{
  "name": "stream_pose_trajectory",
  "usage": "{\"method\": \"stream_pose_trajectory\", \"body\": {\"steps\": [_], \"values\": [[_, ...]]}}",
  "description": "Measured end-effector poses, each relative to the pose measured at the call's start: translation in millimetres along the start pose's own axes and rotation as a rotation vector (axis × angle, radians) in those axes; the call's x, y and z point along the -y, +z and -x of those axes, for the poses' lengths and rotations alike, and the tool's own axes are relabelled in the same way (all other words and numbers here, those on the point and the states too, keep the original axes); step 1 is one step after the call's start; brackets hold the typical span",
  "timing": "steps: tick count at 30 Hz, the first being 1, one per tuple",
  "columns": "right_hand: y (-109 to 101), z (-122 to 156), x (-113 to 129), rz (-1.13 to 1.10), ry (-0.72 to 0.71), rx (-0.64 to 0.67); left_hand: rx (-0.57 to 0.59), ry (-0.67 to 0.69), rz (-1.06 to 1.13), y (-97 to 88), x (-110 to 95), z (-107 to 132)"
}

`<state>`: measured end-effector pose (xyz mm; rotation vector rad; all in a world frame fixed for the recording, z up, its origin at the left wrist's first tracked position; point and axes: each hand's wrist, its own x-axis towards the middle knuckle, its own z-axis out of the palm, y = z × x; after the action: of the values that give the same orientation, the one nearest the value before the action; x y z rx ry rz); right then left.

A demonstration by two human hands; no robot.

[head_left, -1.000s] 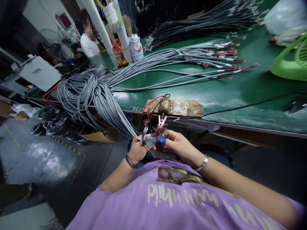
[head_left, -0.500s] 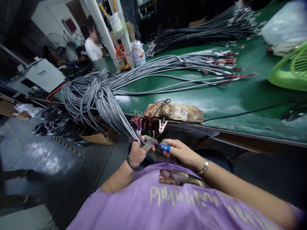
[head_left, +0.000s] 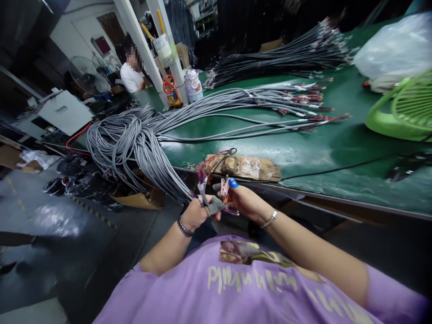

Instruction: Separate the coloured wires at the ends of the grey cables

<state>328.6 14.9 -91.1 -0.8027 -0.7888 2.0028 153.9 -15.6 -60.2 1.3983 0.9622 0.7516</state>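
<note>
My left hand is closed around a grey cable whose stripped end shows red, blue and other coloured wires. A dull grey wrap covers one of its fingers, and thin coloured wires stick out past the fingertips. Beside it at the table's edge, my right hand closes on a small pale pink clip, its blue-wrapped thumb against the clip's upper end. Orange wires show between clip and fingers; their exact hold is partly hidden.
A wooden block with leads lies on the green table. Grey cables hang over its edge; black cables lie behind. A green plastic basket and clear bag stand right. A person sits far back.
My right hand has moved up from the wires at my left fingertips to the pink clip. The left hand keeps its cable. The whole view has shifted slightly.
</note>
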Motion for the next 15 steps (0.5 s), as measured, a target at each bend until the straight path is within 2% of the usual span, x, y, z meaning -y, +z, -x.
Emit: {"method": "stream_pose_trajectory", "body": {"steps": [12, 15], "values": [[13, -5, -6, -0.167, -0.076, -0.165, 0.016, -0.067, -0.031, 0.3, 2, 0], [14, -5, -7, -0.142, -0.085, -0.150, 0.020, -0.085, -0.049, 1.3, 1, -1]]}}
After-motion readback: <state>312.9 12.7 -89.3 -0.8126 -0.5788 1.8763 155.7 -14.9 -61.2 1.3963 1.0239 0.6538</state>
